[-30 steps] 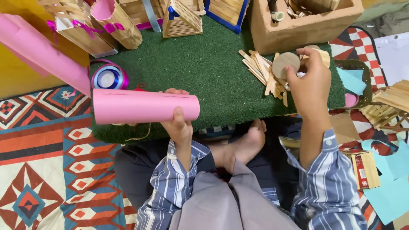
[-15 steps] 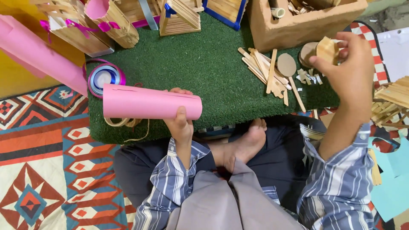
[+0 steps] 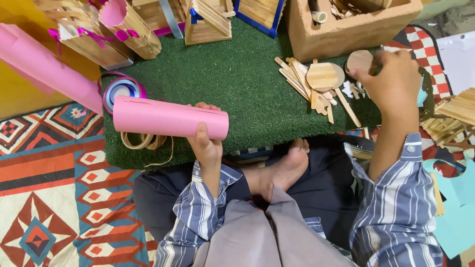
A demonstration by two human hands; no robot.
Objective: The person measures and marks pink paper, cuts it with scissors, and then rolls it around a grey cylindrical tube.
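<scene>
A seated person's left hand (image 3: 205, 141) grips a rolled pink paper tube (image 3: 168, 117), fingers closed round its right end, holding it level above the green turf mat (image 3: 237, 84). The right hand (image 3: 391, 81) pinches a round wooden disc (image 3: 359, 61) beside a heap of wooden craft sticks (image 3: 311, 84), just below a cardboard box (image 3: 346, 32).

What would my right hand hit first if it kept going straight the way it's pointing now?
Your right hand points up and left, fingertips already at a round wooden disc. Straight beyond that, it would likely meet the brown box, though depth is hard to judge.
</scene>
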